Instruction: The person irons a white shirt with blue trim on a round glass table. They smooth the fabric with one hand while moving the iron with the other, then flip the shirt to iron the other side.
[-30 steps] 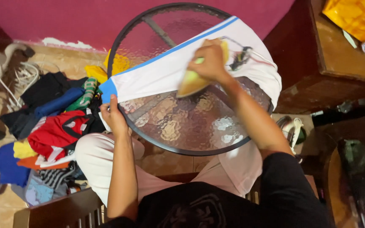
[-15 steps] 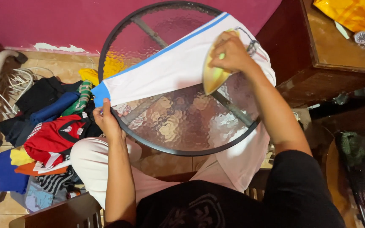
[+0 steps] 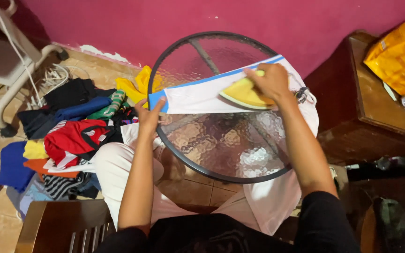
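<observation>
Here, in the head view, a white cloth (image 3: 198, 96) with a blue edge lies across the far half of a round glass table (image 3: 221, 154), one end hanging off the right rim. The right hand (image 3: 270, 82) is wrapped around the handle of a yellow iron (image 3: 244, 93), which sits flat on the cloth near its right end. The left hand (image 3: 150, 115) rests at the left rim with fingers spread, pressing the blue corner of the cloth down; it grips nothing that shows. The two hands are well apart, with a stretch of cloth between them.

To the left, on the tiled floor, lies a heap of clothes (image 3: 66, 136) in red, blue, black and yellow. A wooden chair (image 3: 62, 229) stands near, below the heap, and a wooden cabinet (image 3: 380, 107) stands right.

Ironing this well seems to call for keeping the cloth taut under the left palm, running the soleplate flat in slow strokes toward that hand, and keeping the fingers clear of the tip.
</observation>
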